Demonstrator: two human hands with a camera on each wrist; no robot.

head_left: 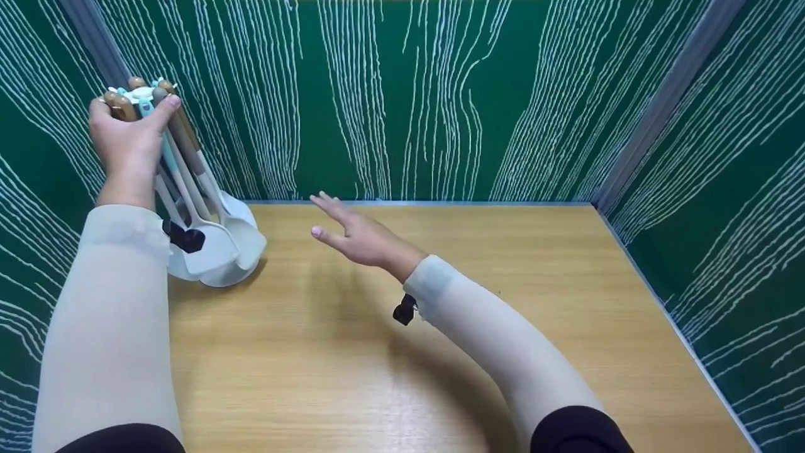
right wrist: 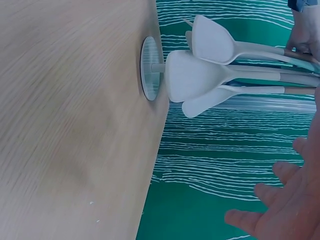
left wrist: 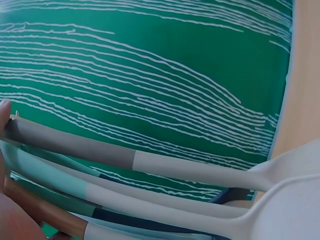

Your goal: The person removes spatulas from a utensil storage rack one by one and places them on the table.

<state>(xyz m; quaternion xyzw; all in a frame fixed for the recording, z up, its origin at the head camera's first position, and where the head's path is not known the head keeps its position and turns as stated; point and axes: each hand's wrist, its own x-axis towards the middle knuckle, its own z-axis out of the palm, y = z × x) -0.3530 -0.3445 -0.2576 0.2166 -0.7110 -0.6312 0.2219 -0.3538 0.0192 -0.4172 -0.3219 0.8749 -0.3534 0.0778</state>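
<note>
Left hand (head_left: 129, 141): curled around handles (head_left: 180, 131), near their tops
Right hand (head_left: 363, 238): fingers spread, empty, well apart from utensils
Stand (head_left: 143, 92): utensils (head_left: 217, 250) around it, heads down

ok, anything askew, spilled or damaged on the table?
Nothing major. The utensils hang bunched on the stand the left hand grips; no spill or break shows. Slightly odd: white specks on the table, too small to identify.
</note>
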